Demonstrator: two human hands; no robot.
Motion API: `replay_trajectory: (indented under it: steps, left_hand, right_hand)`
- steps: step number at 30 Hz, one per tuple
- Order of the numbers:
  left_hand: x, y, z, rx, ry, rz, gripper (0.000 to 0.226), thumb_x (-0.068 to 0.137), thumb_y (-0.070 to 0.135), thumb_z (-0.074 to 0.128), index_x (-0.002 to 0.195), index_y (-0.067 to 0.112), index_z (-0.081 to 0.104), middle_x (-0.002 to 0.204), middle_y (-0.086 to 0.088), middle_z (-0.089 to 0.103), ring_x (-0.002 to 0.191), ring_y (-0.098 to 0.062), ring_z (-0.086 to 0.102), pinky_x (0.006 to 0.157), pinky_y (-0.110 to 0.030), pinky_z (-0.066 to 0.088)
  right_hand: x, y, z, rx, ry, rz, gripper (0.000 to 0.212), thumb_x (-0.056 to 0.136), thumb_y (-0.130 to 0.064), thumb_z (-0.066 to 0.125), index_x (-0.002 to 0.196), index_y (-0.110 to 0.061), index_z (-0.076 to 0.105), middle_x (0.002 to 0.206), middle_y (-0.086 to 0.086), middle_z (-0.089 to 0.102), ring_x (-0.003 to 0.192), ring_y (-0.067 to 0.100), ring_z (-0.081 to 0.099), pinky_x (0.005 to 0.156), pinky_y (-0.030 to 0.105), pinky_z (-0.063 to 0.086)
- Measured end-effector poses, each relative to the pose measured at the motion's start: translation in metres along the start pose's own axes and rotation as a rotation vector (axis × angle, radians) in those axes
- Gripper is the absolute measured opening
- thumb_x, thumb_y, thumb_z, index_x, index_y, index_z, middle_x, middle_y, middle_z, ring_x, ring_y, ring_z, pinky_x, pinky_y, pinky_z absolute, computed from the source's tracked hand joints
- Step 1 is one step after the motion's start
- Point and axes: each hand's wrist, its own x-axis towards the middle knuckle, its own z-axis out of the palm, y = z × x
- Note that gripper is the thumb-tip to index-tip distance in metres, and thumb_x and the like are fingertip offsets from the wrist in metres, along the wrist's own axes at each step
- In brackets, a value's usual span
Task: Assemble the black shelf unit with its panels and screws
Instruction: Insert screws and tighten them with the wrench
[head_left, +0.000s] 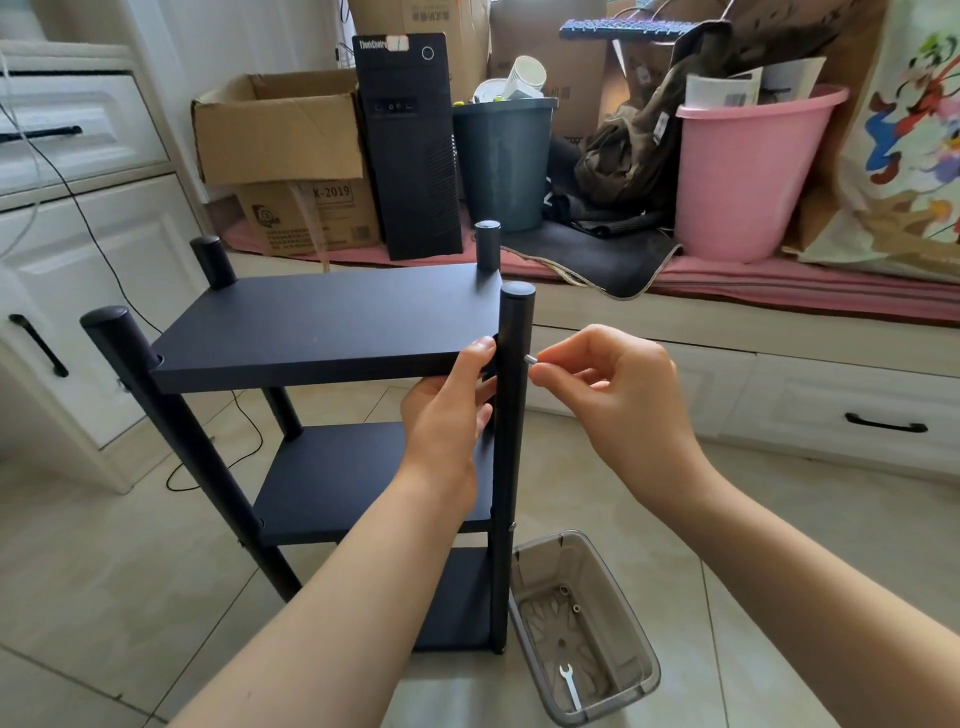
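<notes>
The black shelf unit stands upright on the tiled floor, with three panels between round posts. My left hand (451, 402) grips the right front corner of the top panel (332, 317), thumb on top and fingers beneath, right beside the front right post (511, 457). My right hand (605, 371) pinches a small silver screw (531, 358) between thumb and forefinger, its tip against the outer side of that post at the top panel's height. The middle panel (363, 467) and bottom panel (457, 597) sit lower, partly hidden by my left forearm.
A clear plastic bin (636, 644) on the floor right of the post holds a small wrench (570, 686) and a few nuts. White cabinets (78, 260) stand left. Behind are cardboard boxes, a black computer tower (410, 150), a dark waste bin (501, 161) and a pink bucket (743, 176).
</notes>
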Motion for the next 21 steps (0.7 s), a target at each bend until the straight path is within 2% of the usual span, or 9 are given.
replay_trajectory:
  steps: [6,10,12,18,21]
  left_hand:
    - [-0.0012,0.0009,0.0014,-0.017,0.007,-0.005,0.015,0.096,0.033,0.064,0.097,0.022,0.073,0.099,0.002,0.078,0.092,-0.009,0.074,0.086,-0.033,0.05]
    - [-0.0027,0.0038,0.0021,-0.056,-0.006,-0.013,0.013,0.095,0.031,0.065,0.094,0.022,0.074,0.097,0.004,0.078,0.091,-0.01,0.075,0.067,-0.02,0.055]
    - [-0.003,0.0051,0.0011,-0.076,-0.014,-0.018,0.012,0.095,0.03,0.065,0.095,0.022,0.074,0.098,0.003,0.078,0.093,-0.011,0.075,0.063,-0.016,0.055]
    - [-0.0023,0.0041,0.0012,-0.074,-0.012,-0.025,0.015,0.094,0.031,0.065,0.101,0.021,0.073,0.099,0.004,0.078,0.094,-0.01,0.074,0.076,-0.026,0.051]
    - [-0.0022,0.004,0.0024,-0.069,0.0,-0.015,0.013,0.095,0.03,0.065,0.098,0.02,0.073,0.098,0.002,0.078,0.092,-0.009,0.074,0.08,-0.029,0.05]
  right_hand:
    - [0.0034,-0.0001,0.0022,-0.001,0.013,-0.016,0.005,0.084,-0.018,0.078,0.083,-0.014,0.075,0.076,-0.009,0.072,0.073,0.005,0.067,0.067,0.014,0.049]
    - [0.0016,-0.0003,0.0052,-0.041,0.013,-0.037,0.005,0.084,-0.019,0.078,0.084,-0.016,0.074,0.079,-0.01,0.071,0.073,0.008,0.066,0.068,0.018,0.051]
    - [0.0017,0.0,0.0055,-0.045,0.016,-0.038,0.006,0.084,-0.02,0.078,0.085,-0.015,0.074,0.079,-0.01,0.071,0.074,0.008,0.066,0.069,0.02,0.052]
    - [0.0044,0.001,0.0062,-0.029,0.018,-0.037,0.005,0.084,-0.019,0.078,0.085,-0.015,0.075,0.077,-0.011,0.072,0.074,0.005,0.068,0.069,0.015,0.052]
    - [0.0053,0.0012,0.0071,-0.009,0.007,-0.027,0.005,0.084,-0.018,0.078,0.085,-0.014,0.073,0.078,-0.009,0.073,0.075,0.005,0.07,0.071,0.02,0.055]
